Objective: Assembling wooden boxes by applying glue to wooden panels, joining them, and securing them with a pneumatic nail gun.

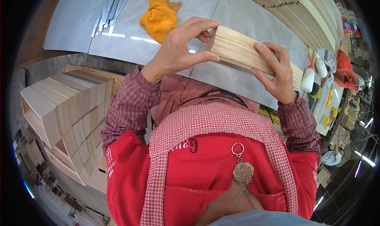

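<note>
Over the table, a long, pale, striped-grain wooden piece [239,48] lies slantwise between my two hands. My left hand [184,44] grips its left end, with the index finger at the far corner and the thumb at the near corner. Further along, my right hand [277,69] is closed across it, fingers on the upper face and thumb at the near edge. The right end of the wood runs on past my right hand. I cannot make out whether it is solid or hollow.
An orange cloth [159,18] and several thin metal strips [111,8] lie on the grey table [130,52]. Wooden boards [301,14] are stacked at the far right, near a white glue bottle [308,79] with a red tip. Wooden boxes [73,115] are piled at left.
</note>
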The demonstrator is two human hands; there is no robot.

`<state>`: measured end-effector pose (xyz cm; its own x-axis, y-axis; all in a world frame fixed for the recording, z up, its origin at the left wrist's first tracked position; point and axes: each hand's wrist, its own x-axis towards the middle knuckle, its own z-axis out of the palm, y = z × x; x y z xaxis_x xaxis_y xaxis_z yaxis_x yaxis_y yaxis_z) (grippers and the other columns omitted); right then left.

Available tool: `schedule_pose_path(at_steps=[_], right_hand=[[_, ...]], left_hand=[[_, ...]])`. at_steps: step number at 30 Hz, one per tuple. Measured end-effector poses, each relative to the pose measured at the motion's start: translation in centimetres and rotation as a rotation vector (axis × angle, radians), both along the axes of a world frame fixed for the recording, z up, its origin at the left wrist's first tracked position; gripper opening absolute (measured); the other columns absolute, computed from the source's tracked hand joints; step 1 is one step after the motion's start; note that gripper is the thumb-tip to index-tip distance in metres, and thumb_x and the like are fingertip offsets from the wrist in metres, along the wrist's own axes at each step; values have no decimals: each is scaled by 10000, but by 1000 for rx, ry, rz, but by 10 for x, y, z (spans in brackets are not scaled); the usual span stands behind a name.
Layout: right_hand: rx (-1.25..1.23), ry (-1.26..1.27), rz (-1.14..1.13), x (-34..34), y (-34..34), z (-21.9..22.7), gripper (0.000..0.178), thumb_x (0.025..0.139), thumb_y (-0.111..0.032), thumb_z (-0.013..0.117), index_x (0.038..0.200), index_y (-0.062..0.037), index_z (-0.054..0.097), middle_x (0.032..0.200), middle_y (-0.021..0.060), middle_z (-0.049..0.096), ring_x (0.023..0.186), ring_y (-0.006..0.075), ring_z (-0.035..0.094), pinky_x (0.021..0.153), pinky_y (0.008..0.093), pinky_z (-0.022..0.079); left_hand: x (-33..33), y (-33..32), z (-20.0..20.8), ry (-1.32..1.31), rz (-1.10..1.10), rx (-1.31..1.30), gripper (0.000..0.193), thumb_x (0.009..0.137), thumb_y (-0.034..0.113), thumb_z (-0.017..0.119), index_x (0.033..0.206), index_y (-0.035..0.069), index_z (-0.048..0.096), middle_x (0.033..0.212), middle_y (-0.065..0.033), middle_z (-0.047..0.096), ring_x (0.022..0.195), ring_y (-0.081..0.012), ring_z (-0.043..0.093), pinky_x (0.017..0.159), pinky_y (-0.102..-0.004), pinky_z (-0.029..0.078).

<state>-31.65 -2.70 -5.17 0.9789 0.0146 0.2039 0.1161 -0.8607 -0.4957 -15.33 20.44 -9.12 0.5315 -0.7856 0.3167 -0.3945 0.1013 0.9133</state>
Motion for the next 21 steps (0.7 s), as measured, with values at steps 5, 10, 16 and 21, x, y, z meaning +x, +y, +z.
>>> schedule_pose_path(at_steps=[5, 10, 16, 21], right_hand=[[7, 21, -3, -1, 1, 2, 600, 689, -137, 739, 1265, -167, 575, 1172, 113, 486, 1015, 249, 485, 863, 337, 433], [13, 35, -14, -3, 1, 4, 597, 692, -136, 737, 1265, -166, 574, 1173, 113, 485, 1019, 249, 484, 872, 340, 430], [67, 34, -34, -9, -5, 12, 601, 693, -129, 731, 1270, -143, 562, 1214, 107, 492, 1060, 250, 487, 909, 353, 420], [115, -13, -423, -64, -71, 25, 521, 782, -127, 671, 1278, -56, 527, 1224, 122, 558, 1094, 240, 531, 961, 353, 408]], left_hand=[[-1, -1, 0, 83, -1, -5, 685, 627, 63, 817, 1258, 53, 551, 1169, -77, 541, 905, -156, 543, 840, -251, 479], [1, -4, -3, 62, -31, -6, 679, 618, 85, 823, 1245, 58, 564, 1155, -65, 549, 915, -150, 522, 823, -247, 455], [4, -7, -7, 65, -55, -6, 682, 612, 99, 827, 1242, 67, 568, 1167, -57, 552, 948, -155, 512, 822, -249, 442], [4, -5, -10, 51, -23, 3, 653, 602, 103, 833, 1208, 80, 591, 1164, -50, 565, 959, -162, 536, 816, -257, 455]])
